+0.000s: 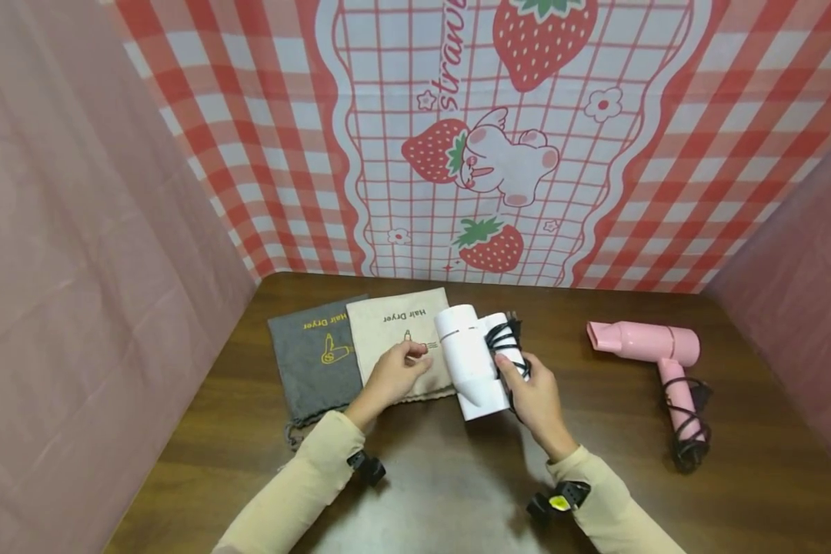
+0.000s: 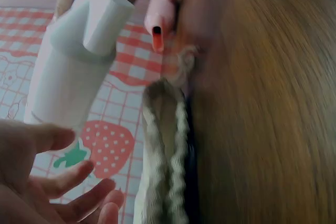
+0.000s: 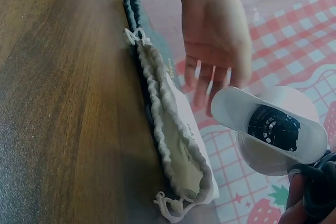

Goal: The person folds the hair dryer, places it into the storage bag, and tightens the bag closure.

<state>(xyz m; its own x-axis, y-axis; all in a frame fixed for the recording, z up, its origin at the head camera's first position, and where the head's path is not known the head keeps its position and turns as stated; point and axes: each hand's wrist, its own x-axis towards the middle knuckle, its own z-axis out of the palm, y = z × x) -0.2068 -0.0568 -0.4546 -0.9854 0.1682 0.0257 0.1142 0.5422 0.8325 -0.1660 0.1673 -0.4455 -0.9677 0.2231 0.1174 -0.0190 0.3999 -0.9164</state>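
My right hand [image 1: 538,396] grips a white hair dryer [image 1: 469,358] by its folded handle, round which a black cord [image 1: 504,335] is wound. In the right wrist view the dryer's flat nozzle [image 3: 223,109] faces the camera. Loosely bent and holding nothing, my left hand [image 1: 393,377] hovers by the cream drawstring bag [image 1: 381,317] printed "Hair Dryer". Its fingers [image 2: 73,179] are spread apart in the left wrist view, close to the dryer. The cream bag's gathered mouth [image 2: 152,129] gapes a little. Partly beneath it lies a grey drawstring bag [image 1: 298,362] with yellow print.
A pink hair dryer [image 1: 647,341] lies on the wooden table [image 1: 415,492] at the right, a black cord wound round its handle. A red-and-white strawberry cloth [image 1: 291,192] hangs behind the table. Pink cloth [image 1: 97,269] hangs along the sides.
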